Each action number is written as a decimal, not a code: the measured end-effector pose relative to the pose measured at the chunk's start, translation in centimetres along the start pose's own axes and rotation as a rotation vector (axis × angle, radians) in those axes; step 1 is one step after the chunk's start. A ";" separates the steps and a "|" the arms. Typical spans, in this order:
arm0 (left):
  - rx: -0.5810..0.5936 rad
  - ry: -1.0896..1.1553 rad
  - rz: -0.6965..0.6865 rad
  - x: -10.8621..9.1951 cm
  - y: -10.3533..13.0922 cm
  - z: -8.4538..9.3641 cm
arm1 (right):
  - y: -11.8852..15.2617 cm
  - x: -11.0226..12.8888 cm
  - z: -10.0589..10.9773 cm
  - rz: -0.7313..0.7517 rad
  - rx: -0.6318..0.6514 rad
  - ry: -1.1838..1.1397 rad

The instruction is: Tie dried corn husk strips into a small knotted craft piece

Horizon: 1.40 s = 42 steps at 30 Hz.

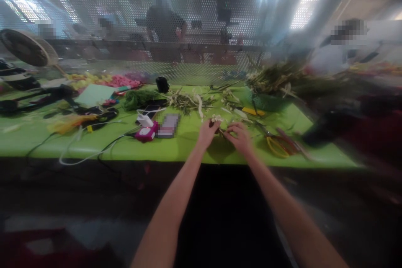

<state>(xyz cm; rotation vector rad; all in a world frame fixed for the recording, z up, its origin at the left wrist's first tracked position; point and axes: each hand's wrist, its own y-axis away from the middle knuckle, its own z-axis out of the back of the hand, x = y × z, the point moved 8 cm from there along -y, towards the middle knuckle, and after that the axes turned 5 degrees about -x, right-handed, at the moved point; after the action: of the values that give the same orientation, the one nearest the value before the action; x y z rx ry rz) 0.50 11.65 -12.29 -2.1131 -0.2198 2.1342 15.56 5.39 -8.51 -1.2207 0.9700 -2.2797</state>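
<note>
Both hands meet over the green table (pixel 188 146) near its front edge. My left hand (pixel 207 131) has its fingers closed on a small pale flower piece (pixel 216 118). Just to the right, my right hand (pixel 239 135) pinches a thin stem at the lower end of that piece. Blur hides the fine detail between the fingertips. Beyond the hands lies a loose heap of pale and green dried stems (pixel 185 101). Scissors with yellow handles (pixel 278 146) rest to the right of my right hand.
A pink power socket (pixel 146 132) with a white plug, a phone (pixel 168 125) and cables lie left. Green thread (pixel 136 99) is behind them. A green basket of stems (pixel 266 100) stands back right. A fan (pixel 27 48) is far left; a person (pixel 329 56) is right.
</note>
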 end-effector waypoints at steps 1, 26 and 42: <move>-0.001 0.001 0.002 -0.1 0.1 0.0 | 0.0 0.0 -0.2 0.005 0.013 0.028; 0.074 0.123 0.088 1.4 -0.3 -0.7 | 0.3 -1.8 -1.4 -0.155 0.066 -0.027; 0.291 -0.054 -0.061 0.2 -0.8 -3.1 | -0.2 -3.2 -0.9 -0.294 0.028 -0.059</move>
<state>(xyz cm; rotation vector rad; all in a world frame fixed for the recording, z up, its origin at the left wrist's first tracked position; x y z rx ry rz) 3.62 12.51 -12.39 -1.8640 0.0206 2.0471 16.56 7.84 -10.50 -1.4949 0.7779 -2.4504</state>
